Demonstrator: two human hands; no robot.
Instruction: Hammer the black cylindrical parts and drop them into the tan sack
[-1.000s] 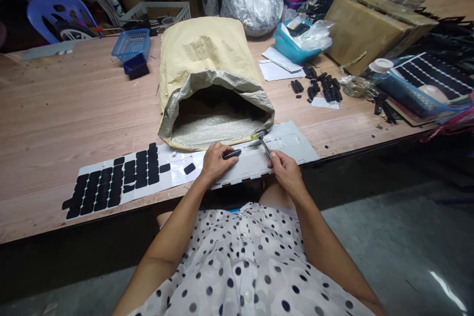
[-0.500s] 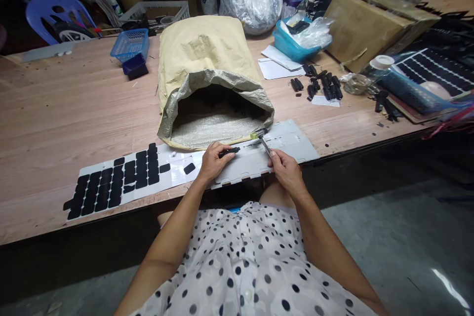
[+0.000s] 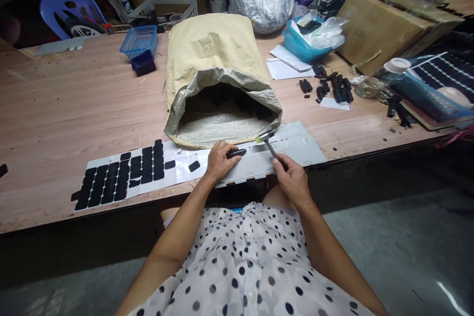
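My left hand (image 3: 221, 162) pinches a small, dark, elongated part (image 3: 237, 153) against the grey board (image 3: 255, 164) at the table's front edge; its exact kind I cannot make out. In my right hand (image 3: 292, 177) is the handle of a small hammer (image 3: 265, 136) with a metal head and a yellowish face. The hammer head is held just above the board, to the right of the dark part and apart from it. Left of my hands lies a white sheet (image 3: 174, 174) bearing rows of black rounded pads (image 3: 113, 180). One loose black pad (image 3: 194, 166) rests near my left wrist.
A large yellowish sack (image 3: 215, 42) lies just behind the board, its mouth facing me, dark pieces inside. Black parts (image 3: 338, 88) are heaped at the right, near a cardboard box (image 3: 381, 29). Blue baskets (image 3: 138, 42) stand at the back left.
The hammer head has lifted slightly and tilted relative to the board. My left hand still pinches the dark part. The whole view has shifted a little, so the table things appear farther right.
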